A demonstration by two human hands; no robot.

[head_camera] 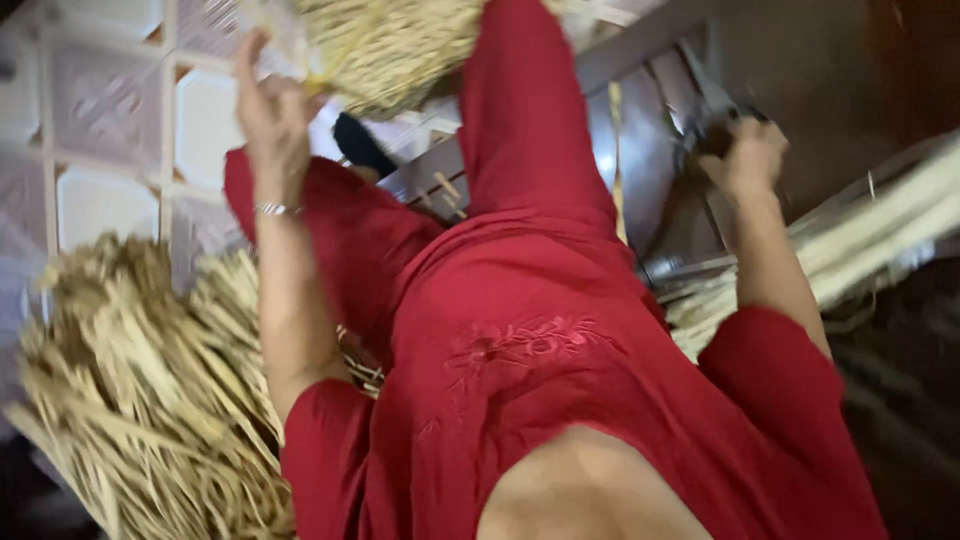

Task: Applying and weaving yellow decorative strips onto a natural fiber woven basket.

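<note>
A: Where is the straw bundle (385, 45) in relation to the hands?

B: It sits at the left hand (268, 105), just above and beside the raised fingers, touching them. The fingers curl around its lower edge where a pale tie or strip shows, so the hand looks to be gripping it, though blur hides the exact hold. A thin bangle (277, 209) rings that wrist.

A: And the right hand (748, 155)?

B: Well apart from the bundle, across the red-clothed knee (520, 130). It is closed on a dark object (712, 135) against the metal frame (650, 150); I cannot tell what that object is.

A: What hems the hands in?

B: Below the left forearm lies a big heap of loose straw (140, 390), spreading toward the lower edge of the view. Beyond the left hand is patterned tile floor (100, 110), which is the most open ground. Beside the right forearm, long pale stalks (880, 230) run outward, and more lie under the wrist. The red garment (540, 370) fills the space between both arms.

A: How does the bundle look?

B: Golden-tan, dense, made of many fine dry strands packed together, bushy and rounded at the lower side. Its upper part is cut off by the top of the view.
</note>
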